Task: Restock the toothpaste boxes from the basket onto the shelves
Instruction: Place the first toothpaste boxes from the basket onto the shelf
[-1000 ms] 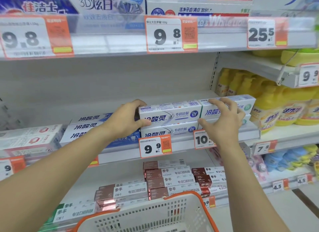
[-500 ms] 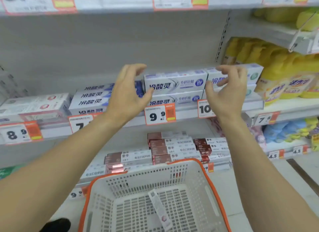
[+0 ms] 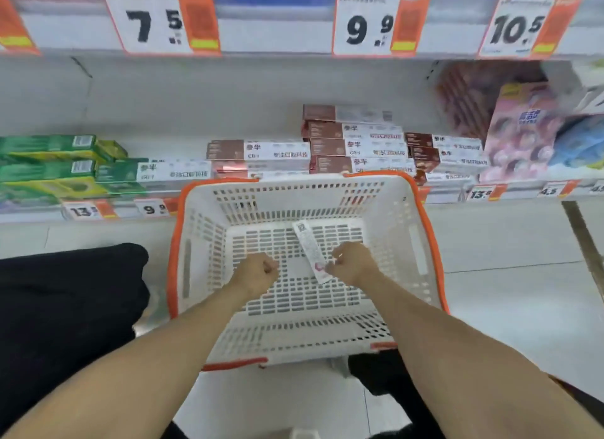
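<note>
Both hands are reaching into the white perforated plastic basket with orange rim (image 3: 428, 242): right hand (image 3: 354, 263) curling beside the last slim white toothpaste box (image 3: 310, 250), seemingly touching; left hand (image 3: 256, 272) is hovering loosely fisted, empty.

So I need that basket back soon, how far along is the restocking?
Nearly done, it seems. The basket holds just one toothpaste box on its floor, and the shelf behind carries stacked boxes. Both hands are down inside: the right hand is at the box's near end, though a grip isn't clear; the left hand is curled, holding nothing. Left: shelve that box.
</note>
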Motion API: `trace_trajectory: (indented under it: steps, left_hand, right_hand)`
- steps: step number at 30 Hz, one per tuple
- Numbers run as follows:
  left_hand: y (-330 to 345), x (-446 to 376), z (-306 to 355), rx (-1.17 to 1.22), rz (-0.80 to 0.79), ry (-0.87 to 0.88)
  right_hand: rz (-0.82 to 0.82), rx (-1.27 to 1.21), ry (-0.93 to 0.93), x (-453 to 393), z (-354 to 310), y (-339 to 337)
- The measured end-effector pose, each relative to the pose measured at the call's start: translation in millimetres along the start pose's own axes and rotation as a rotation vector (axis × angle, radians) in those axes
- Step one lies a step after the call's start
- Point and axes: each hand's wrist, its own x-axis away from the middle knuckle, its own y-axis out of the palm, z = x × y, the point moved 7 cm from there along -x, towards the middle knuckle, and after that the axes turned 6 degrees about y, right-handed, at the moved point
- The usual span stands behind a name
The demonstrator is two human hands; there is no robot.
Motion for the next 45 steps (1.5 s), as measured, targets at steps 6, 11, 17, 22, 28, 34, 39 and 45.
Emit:
trace_trajectory:
  steps: [6,11,17,22,28,34,39,45]
  left_hand:
    - [31,-17,-22,-0.025,-0.079,-0.077]
    - [12,-31,4,-0.122,0.0,0.06]
    - [11,0,54,-0.236,-0.475,0.183]
    - [-13,48,101,0.15,-0.533,0.203]
    - [-80,92,144,0.304,-0.322,0.276]
    - [-170,137,158,0.755,-0.247,0.325]
    - [-228,154,163,0.867,0.038,0.402]
    - [-281,161,161,0.638,0.265,0.499]
  right_hand:
    - [0.011,-0.082,0.119,-20,13,65]
    - [-0.189,0.28,-0.006,-22,-13,44]
    - [-0.534,0.369,-0.067,48,-74,-63]
    - [-0.265,0.144,-0.252,112,-103,-138]
    - [-0.151,-0.371,-0.37,168,-95,-177]
    - [-0.222,-0.678,-0.479,198,-110,-179]
    - [-0.367,-0.691,-0.534,224,-146,-161]
    - [-0.302,-0.323,-0.575,254,-207,-142]
